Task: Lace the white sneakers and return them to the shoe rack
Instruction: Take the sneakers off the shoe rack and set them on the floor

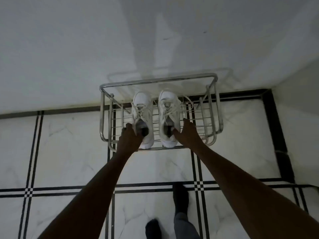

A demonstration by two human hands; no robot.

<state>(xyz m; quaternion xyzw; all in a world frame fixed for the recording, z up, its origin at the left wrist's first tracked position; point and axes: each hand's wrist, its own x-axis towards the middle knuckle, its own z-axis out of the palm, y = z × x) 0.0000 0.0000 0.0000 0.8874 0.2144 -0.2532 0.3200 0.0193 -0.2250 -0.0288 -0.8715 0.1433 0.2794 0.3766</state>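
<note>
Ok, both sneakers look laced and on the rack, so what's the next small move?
Probably let go and draw both hands back: the left hand and right hand grip the collars of the left sneaker and right sneaker, both standing on the metal rack.

left hand (130, 135) fingertips: hidden inside left sneaker (142, 118)
right hand (187, 131) thumb: hidden inside right sneaker (169, 118)
elbows: cut off by frame edge

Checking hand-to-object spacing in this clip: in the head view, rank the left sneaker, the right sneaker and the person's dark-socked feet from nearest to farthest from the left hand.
1. left sneaker: the left hand grips its heel opening, on the rack.
2. right sneaker: next over, under the right hand.
3. dark-socked feet: on the tiled floor at the bottom of the view.
</note>
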